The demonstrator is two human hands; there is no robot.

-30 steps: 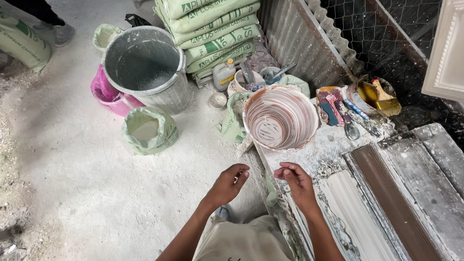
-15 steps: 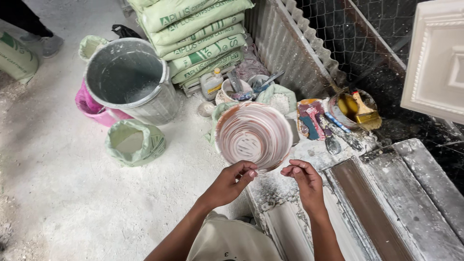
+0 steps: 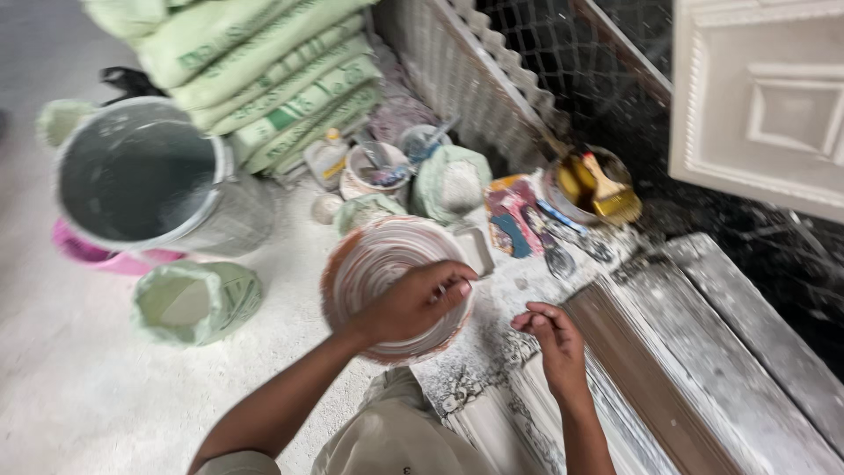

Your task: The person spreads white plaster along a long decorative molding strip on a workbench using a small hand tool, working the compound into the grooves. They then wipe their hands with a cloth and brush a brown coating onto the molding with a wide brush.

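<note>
White dusty floor fills the lower left; stacked green sacks at upper left, wire mesh and dark wall at upper right

bowl | round, plaster-streaked, reddish rim | upright | on dusty floor

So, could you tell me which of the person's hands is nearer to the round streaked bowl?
Left. The left hand reaches over the bowl, fingers at its rim; the right hand hangs beside it, clear of the bowl.

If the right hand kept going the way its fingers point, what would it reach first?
Probably the round bowl: the right hand has fingertips aimed left toward its rim, with only dusty white surface between. Depth is hard to judge.
</note>
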